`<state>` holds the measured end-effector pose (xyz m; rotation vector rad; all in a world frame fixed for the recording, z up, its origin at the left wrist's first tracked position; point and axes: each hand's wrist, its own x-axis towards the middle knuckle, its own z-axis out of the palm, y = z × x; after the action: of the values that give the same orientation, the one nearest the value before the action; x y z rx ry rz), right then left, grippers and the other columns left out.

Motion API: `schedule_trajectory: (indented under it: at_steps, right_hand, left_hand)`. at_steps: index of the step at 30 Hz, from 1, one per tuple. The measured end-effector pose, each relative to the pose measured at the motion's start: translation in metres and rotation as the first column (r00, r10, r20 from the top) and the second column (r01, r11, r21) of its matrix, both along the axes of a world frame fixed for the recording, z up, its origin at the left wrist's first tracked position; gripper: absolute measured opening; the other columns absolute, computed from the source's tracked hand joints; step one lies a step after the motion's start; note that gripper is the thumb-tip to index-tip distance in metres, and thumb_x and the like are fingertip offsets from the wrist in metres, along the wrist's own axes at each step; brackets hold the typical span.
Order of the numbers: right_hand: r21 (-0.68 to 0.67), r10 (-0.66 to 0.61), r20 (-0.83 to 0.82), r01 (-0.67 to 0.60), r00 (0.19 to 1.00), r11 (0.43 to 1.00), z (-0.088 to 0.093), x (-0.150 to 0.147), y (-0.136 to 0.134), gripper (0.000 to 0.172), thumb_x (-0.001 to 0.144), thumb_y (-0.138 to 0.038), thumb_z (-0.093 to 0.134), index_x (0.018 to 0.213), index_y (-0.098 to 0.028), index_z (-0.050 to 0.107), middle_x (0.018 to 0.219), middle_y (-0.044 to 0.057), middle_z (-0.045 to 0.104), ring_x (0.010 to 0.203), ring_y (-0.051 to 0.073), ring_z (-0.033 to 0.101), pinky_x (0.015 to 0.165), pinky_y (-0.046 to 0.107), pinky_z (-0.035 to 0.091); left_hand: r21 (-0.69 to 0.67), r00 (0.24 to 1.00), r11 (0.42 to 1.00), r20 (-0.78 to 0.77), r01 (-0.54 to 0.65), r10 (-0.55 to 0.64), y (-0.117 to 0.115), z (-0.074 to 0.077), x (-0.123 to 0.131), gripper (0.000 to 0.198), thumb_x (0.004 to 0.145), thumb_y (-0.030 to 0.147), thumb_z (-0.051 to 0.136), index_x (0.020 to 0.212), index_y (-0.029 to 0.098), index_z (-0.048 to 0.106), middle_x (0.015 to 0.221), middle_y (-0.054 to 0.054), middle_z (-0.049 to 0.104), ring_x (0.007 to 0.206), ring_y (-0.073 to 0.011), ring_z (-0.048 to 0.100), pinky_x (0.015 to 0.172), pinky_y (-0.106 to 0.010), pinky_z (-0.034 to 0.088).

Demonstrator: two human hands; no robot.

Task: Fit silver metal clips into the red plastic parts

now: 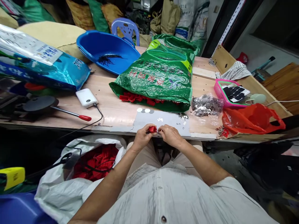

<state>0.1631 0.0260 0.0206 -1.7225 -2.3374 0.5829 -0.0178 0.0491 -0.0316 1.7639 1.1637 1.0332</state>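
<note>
Both forearms angle inward, left hand [141, 138] and right hand [171, 136] raised at the desk [112, 115] edge, fingers [146, 128] clamped on a small red piece [152, 129] before a grey sheet [158, 121].

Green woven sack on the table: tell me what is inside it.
Small red pieces lie heaped at the mouth of the green woven sack; whatever lies deeper inside is hidden by the sack itself.
</note>
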Motion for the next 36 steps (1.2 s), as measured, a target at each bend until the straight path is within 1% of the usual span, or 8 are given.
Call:
schedule_trajectory:
  at_steps: [6,9,12,15,18,22,28,36]
  right_hand:
    - [0.086,0.041,-0.199,-0.025,0.979,0.996,0.004,0.019,-0.013,0.022,0.097,-0.019,0.043,0.113,-0.02,0.058,0.11,0.007,0.063,0.099,0.018,0.059,0.083,0.028,0.042]
    - [0.025,0.057,-0.354,-0.052,0.933,0.998,0.009,0.021,-0.02,0.022,0.097,-0.018,0.041,0.113,-0.02,0.055,0.094,0.003,0.066,0.086,0.016,0.06,0.078,0.027,0.042]
    - [-0.029,0.088,-0.512,-0.12,0.855,0.992,0.014,0.016,-0.025,0.03,0.098,-0.022,0.041,0.126,-0.022,0.051,0.073,-0.003,0.062,0.07,0.013,0.058,0.073,0.025,0.042]
    - [-0.043,0.124,-0.579,-0.182,0.806,0.982,0.016,0.01,-0.026,0.037,0.097,-0.026,0.045,0.134,-0.023,0.049,0.065,-0.006,0.059,0.063,0.011,0.056,0.07,0.023,0.042]
    - [-0.034,0.148,-0.593,-0.208,0.792,0.977,0.018,0.007,-0.026,0.037,0.097,-0.03,0.046,0.132,-0.023,0.053,0.064,-0.006,0.057,0.061,0.011,0.055,0.068,0.022,0.042]
    - [0.0,0.178,-0.575,-0.217,0.799,0.976,0.021,0.006,-0.027,0.035,0.098,-0.033,0.045,0.129,-0.024,0.056,0.065,-0.004,0.06,0.06,0.012,0.057,0.065,0.022,0.043]
    - [0.129,0.157,-0.478,-0.107,0.864,0.986,0.014,0.005,-0.027,0.029,0.098,-0.034,0.044,0.117,-0.026,0.064,0.107,0.003,0.071,0.09,0.017,0.066,0.078,0.025,0.045]
    - [0.024,0.094,-0.617,-0.101,0.782,0.995,0.001,0.001,-0.019,0.036,0.1,-0.04,0.039,0.112,-0.024,0.068,0.084,0.0,0.069,0.073,0.014,0.061,0.071,0.023,0.044]
  left_hand:
    - [0.022,0.992,0.998,0.117,-0.059,0.056,-0.015,0.008,-0.003,0.027,0.074,0.025,0.071,0.1,0.021,0.064,0.103,-0.004,0.069,0.094,-0.0189,0.066,0.09,-0.034,0.049]
    - [-0.074,0.951,0.993,0.287,-0.095,0.113,-0.023,0.015,0.001,0.031,0.073,0.026,0.075,0.102,0.021,0.064,0.103,-0.004,0.068,0.096,-0.0182,0.065,0.091,-0.032,0.049]
    - [-0.294,0.81,0.955,0.55,-0.038,0.202,-0.031,0.024,0.007,0.023,0.076,0.03,0.074,0.094,0.02,0.063,0.095,-0.002,0.069,0.09,-0.0152,0.067,0.088,-0.029,0.05]
    - [-0.475,0.576,0.859,0.763,0.19,0.294,-0.041,0.034,0.011,0.021,0.077,0.03,0.074,0.073,0.017,0.058,0.083,-0.001,0.07,0.082,-0.0133,0.068,0.085,-0.027,0.052]
    - [-0.545,0.415,0.767,0.818,0.337,0.398,-0.048,0.041,0.013,0.017,0.08,0.022,0.072,0.07,0.015,0.059,0.076,-0.001,0.069,0.075,-0.0116,0.067,0.082,-0.026,0.055]
    - [-0.628,0.322,0.675,0.778,0.388,0.539,-0.053,0.049,0.015,0.017,0.091,0.015,0.056,0.078,0.012,0.067,0.078,-0.004,0.071,0.075,-0.013,0.069,0.082,-0.03,0.058]
    - [-0.649,0.26,0.642,0.757,0.408,0.6,-0.056,0.056,0.023,0.028,0.095,0.013,0.046,0.077,0.011,0.067,0.078,-0.006,0.071,0.074,-0.0135,0.07,0.085,-0.032,0.059]
    - [-0.568,0.417,0.774,0.798,0.281,0.434,-0.057,0.04,0.016,0.017,0.079,0.021,0.071,0.071,0.015,0.058,0.081,-0.004,0.072,0.085,-0.0173,0.071,0.1,-0.039,0.05]
